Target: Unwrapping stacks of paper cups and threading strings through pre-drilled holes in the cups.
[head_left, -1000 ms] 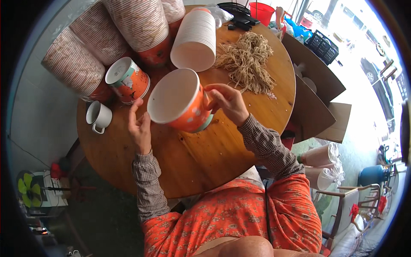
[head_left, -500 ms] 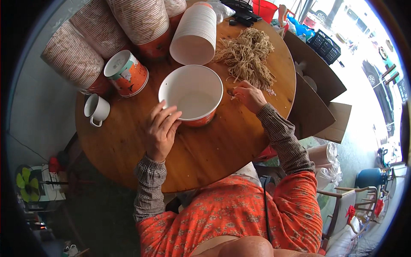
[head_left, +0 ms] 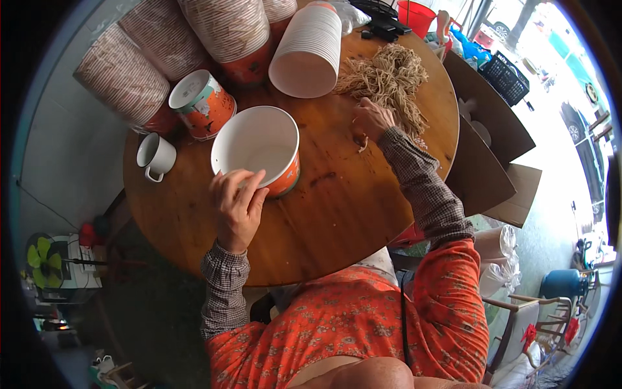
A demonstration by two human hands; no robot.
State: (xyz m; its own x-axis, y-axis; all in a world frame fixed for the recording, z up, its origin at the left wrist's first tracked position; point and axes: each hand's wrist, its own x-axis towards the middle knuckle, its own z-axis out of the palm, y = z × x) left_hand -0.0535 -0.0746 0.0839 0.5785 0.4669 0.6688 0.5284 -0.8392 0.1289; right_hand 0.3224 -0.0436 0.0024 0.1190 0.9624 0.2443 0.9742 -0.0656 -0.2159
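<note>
My left hand (head_left: 238, 211) is at the near rim of a white-lined orange paper bucket (head_left: 256, 146), its fingers bent over the edge and the thumb against the outer wall. The bucket stands upright on the round wooden table (head_left: 324, 227), and nothing shows inside it. To its right, my right hand (head_left: 372, 120) is closed at the near left side of a heap of tan strings (head_left: 389, 78). A short pale strip (head_left: 363, 144) shows just below those fingers. Whether they hold it is hidden.
Tall stacks of nested paper buckets (head_left: 227, 32) fill the far left. A white bucket stack (head_left: 308, 55) lies on its side. Near the left edge are an upturned orange bucket (head_left: 206, 107) and a white mug (head_left: 157, 155). An open cardboard box (head_left: 483, 165) adjoins the table's right side.
The bucket has shifted left across the table, with my left hand at its rim. My right hand has moved away from the bucket to the string heap.
</note>
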